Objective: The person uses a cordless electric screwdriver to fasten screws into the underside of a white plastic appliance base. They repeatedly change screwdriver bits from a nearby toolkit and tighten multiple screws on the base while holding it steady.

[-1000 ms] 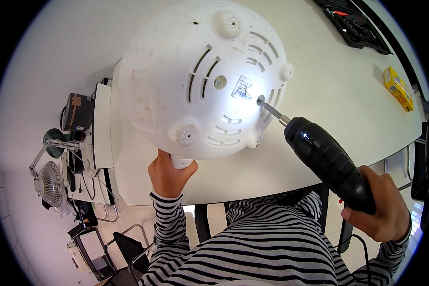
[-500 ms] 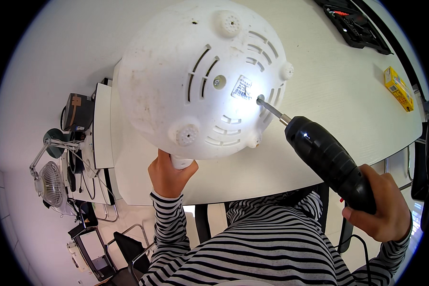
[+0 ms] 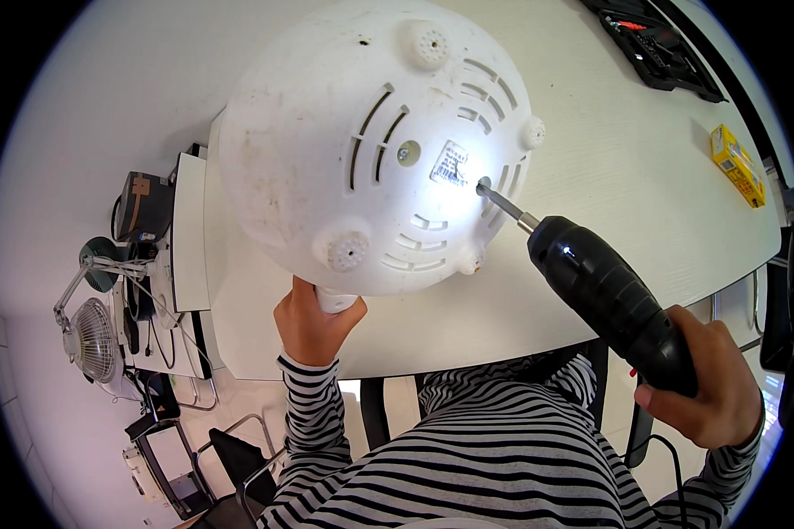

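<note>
A round white plastic appliance [image 3: 300,176] has its underside turned toward me, with slotted vents, several knobbly feet and a small printed label [image 3: 450,165]. My left hand [image 3: 317,326] is closed around a white handle-like part at its lower edge. In my right hand [image 3: 710,383] is a black electric screwdriver [image 3: 604,295], gripped by its rear end. Its bit [image 3: 505,205] reaches into a recessed hole right of the label, where a bright light falls. Another recessed hole [image 3: 408,153] left of the label shows a screw head. What the bit touches inside is hidden.
The appliance is over a white table [image 3: 609,159]. At the far right lie an open black tool case [image 3: 657,48] and a yellow box [image 3: 737,166]. To the left stand a fan [image 3: 93,339], a dark box [image 3: 143,207] and a lamp arm; a chair [image 3: 243,463] is lower left.
The appliance has shifted very slightly to the right, along with the screwdriver. Both hands keep their grip, and the bit stays in the same hole.
</note>
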`<action>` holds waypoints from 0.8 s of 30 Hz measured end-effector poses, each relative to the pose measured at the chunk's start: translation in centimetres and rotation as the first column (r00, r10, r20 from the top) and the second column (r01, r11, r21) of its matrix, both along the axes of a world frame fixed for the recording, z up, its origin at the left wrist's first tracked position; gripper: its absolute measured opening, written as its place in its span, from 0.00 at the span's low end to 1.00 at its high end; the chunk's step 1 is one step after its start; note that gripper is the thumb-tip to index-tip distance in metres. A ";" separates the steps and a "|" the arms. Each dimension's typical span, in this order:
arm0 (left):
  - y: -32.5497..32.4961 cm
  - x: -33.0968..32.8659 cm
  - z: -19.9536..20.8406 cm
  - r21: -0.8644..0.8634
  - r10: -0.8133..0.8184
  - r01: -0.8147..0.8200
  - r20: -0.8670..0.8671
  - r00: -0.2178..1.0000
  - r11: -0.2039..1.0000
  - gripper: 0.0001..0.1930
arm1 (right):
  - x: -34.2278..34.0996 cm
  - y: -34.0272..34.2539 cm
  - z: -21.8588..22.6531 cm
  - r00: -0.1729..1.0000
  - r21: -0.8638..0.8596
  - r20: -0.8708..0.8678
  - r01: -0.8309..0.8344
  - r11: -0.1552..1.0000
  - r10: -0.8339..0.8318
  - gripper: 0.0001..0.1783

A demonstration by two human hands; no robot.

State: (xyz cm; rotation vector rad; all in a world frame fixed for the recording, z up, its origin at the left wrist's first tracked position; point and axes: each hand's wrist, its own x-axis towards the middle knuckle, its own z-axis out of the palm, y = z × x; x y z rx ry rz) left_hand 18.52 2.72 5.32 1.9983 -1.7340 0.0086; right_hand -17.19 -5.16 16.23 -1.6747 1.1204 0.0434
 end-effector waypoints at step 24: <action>0.0 -0.2 0.2 -0.004 0.008 -0.008 0.005 1.000 1.000 0.30 | 0.4 0.1 0.5 1.000 -0.050 -0.028 -0.014 0.999 0.013 0.24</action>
